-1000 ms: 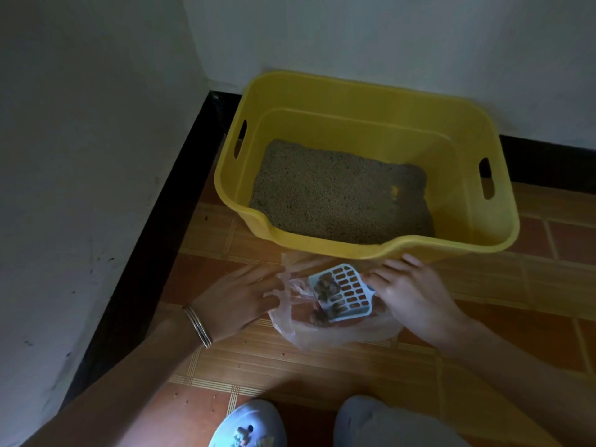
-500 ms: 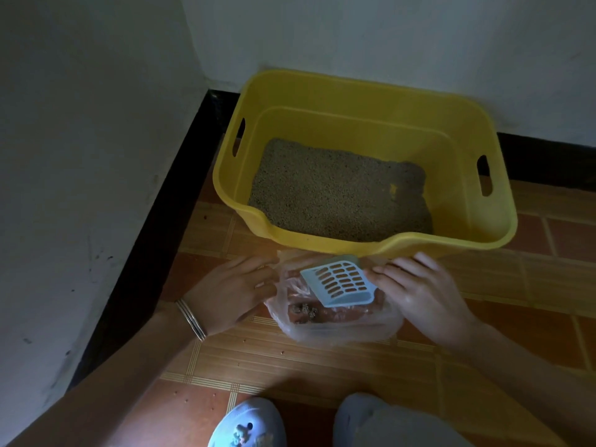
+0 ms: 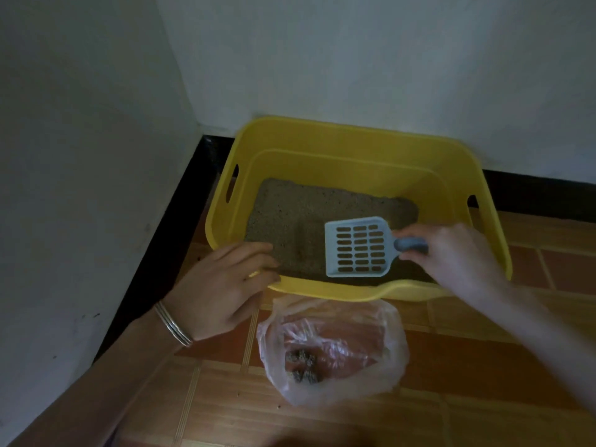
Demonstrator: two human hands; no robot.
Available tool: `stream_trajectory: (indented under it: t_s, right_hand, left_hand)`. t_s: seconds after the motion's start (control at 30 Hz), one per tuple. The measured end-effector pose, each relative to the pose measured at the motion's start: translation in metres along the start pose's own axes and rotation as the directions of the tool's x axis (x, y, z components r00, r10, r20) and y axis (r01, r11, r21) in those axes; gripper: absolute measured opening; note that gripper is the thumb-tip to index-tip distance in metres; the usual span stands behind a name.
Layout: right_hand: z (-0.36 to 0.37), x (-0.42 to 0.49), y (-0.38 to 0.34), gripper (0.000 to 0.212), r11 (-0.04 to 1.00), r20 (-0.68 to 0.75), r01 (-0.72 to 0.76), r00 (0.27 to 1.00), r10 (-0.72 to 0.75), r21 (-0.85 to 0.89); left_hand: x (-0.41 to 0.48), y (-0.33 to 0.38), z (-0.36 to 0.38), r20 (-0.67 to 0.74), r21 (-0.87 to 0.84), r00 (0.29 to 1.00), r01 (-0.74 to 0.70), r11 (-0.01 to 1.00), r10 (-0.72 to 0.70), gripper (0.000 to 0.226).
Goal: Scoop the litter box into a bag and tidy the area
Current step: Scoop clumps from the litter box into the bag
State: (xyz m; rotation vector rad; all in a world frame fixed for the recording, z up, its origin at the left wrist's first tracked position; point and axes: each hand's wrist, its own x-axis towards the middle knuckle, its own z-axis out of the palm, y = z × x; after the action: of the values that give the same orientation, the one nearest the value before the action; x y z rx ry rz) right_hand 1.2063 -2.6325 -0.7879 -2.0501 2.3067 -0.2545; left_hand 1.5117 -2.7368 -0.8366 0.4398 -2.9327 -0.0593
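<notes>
A yellow litter box (image 3: 354,146) sits in the room corner, its floor covered with grey-brown litter (image 3: 290,214). My right hand (image 3: 451,253) grips the grey handle of a pale blue slotted scoop (image 3: 356,246), held empty over the litter near the front wall. My left hand (image 3: 225,285) rests on the box's front left rim, fingers curled over the edge. A clear plastic bag (image 3: 332,346) lies open on the floor in front of the box, with a few dark clumps (image 3: 301,366) inside.
White walls with a black skirting (image 3: 161,253) close the left and far sides. Orange floor tiles (image 3: 483,366) stretch to the right and toward me. Small litter crumbs dot the tiles near the bag.
The scoop emptied its clumps into the bag, then my right hand lifted it up and over the box's litter. My left hand let go of the bag and moved to the box rim.
</notes>
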Motion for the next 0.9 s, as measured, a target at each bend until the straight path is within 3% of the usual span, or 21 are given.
stream_trajectory:
  t_s: [0.13,0.3,0.47,0.67,0.9]
  right_hand:
    - [0.019,0.026,0.024,0.028,0.979,0.257,-0.134,0.951,0.171,-0.155]
    - [0.035,0.044,0.052,0.019,0.936,0.437,-0.131,0.857,0.273,-0.327]
    - [0.059,0.048,0.059,0.02,0.975,0.563,-0.194,0.796,0.221,-0.109]
    - [0.085,0.064,0.021,0.024,0.973,0.554,-0.165,0.831,0.049,0.162]
    - [0.115,0.101,-0.035,0.022,0.937,0.477,-0.097,0.875,-0.081,0.336]
  left_hand:
    - [0.0,-0.025,0.002,0.082,0.029,0.985,0.147,0.989,-0.149,0.037]
    - [0.006,-0.043,-0.002,0.077,0.051,0.98,0.18,0.982,-0.184,0.052]
    - [0.007,-0.044,0.004,0.092,0.017,0.974,0.208,0.978,-0.209,0.055]
    - [0.006,-0.042,0.009,0.051,-0.026,0.975,0.216,0.976,-0.214,0.053]
    - [0.004,-0.04,0.014,0.004,-0.057,0.976,0.219,0.974,-0.219,0.053]
